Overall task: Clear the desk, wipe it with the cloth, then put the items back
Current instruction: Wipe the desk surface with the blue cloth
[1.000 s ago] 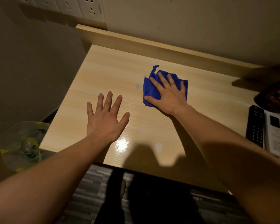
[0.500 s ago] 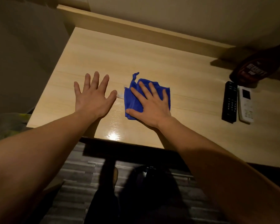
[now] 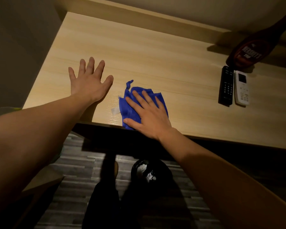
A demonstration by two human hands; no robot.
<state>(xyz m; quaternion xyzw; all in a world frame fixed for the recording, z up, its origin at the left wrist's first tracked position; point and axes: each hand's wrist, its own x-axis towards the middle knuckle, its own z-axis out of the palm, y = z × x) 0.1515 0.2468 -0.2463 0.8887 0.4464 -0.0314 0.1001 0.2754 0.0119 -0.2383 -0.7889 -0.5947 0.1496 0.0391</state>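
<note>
Midway, seemingly: right hand (image 3: 149, 113), flat and spread, presses the crumpled blue cloth (image 3: 130, 111) at the pale wooden desk's (image 3: 155, 52) front edge; left hand (image 3: 89, 80) splayed, empty; right end unwiped, items unreturned.

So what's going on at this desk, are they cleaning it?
Yes. A person's right hand presses a blue cloth flat at the desk's front edge, mid-wipe. The left hand rests open on the wood beside it. Two remotes, black and white, and a chocolate syrup bottle sit at the right.
</note>
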